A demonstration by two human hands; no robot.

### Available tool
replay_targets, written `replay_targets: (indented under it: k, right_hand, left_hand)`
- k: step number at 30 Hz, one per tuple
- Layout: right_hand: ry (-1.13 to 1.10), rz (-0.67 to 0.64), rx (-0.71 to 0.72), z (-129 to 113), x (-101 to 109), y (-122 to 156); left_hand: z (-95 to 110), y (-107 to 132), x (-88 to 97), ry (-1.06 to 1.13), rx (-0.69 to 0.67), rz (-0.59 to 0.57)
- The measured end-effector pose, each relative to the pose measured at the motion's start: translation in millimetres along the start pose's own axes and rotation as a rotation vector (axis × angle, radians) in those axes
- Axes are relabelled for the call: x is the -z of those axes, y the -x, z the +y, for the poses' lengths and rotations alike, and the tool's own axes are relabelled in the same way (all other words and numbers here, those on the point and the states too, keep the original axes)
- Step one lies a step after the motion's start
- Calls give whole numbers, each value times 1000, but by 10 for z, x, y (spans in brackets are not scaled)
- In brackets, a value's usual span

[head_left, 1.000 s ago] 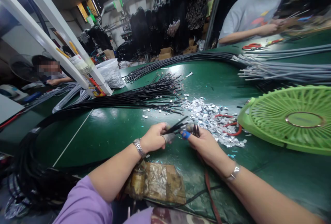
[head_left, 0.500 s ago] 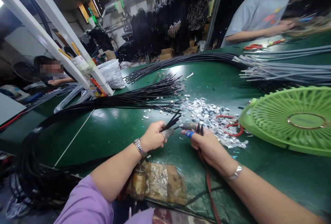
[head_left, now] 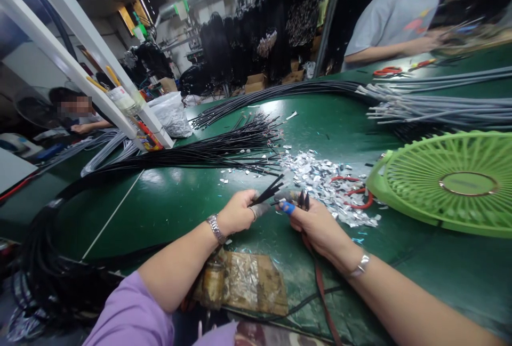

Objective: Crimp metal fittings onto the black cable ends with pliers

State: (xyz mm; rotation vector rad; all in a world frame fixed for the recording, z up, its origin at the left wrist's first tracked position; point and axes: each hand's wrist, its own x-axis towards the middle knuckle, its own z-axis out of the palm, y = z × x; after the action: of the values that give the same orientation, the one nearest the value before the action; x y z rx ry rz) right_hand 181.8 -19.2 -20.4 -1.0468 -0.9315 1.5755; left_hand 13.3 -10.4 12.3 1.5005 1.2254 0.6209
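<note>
My left hand (head_left: 239, 211) is closed round several black cables (head_left: 269, 190), whose cut ends stick out past the fingers to the right. Grey covering wraps its thumb. My right hand (head_left: 310, 218) is closed on a dark tool with two pointed tips (head_left: 304, 200); its kind I cannot make out. Blue tape (head_left: 287, 207) is round one digit, and a grey cover is on another. These fingertips meet the end of one cable held by the left hand; whether they pinch it is unclear. A reddish strap (head_left: 319, 276) hangs below the right hand.
Foil scraps (head_left: 310, 170) and red-handled pliers (head_left: 362, 196) lie beyond my right hand. A green fan (head_left: 468, 183) stands right. Black cable bundles (head_left: 208, 146) and grey cables (head_left: 424, 106) cross the green table (head_left: 160, 212). Taped cardboard (head_left: 256, 282) lies in front. Two people work across the table.
The two hands have come slightly closer together, with the right fingertips nearer the held cable ends. The whole view has shifted slightly; both grips look the same.
</note>
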Motion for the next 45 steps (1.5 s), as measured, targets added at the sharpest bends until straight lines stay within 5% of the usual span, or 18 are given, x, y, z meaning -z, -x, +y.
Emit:
replay_targets:
  k: [12, 17, 20, 25, 31, 37, 45]
  right_hand:
    - [-325, -265, -260, -27, 46, -39]
    - [-205, -217, -154, -39, 31, -15]
    - [-18, -131, -28, -59, 9, 5]
    - [285, -3, 67, -57, 10, -11]
    - [287, -92, -123, -67, 34, -45]
    - [126, -212, -255, -86, 80, -36]
    - [259, -164, 157, -83, 84, -20]
  left_hand:
    - [89, -2, 49, 209, 140, -181]
    - [56, -32, 58, 192, 136, -158]
    - [15, -47, 53, 92, 104, -88]
    - [-38, -16, 38, -345, -165, 48]
    - [-71, 1, 65, -591, -229, 36]
    - [-89, -64, 72, -195, -188, -37]
    - [35, -12, 58, 141, 86, -103]
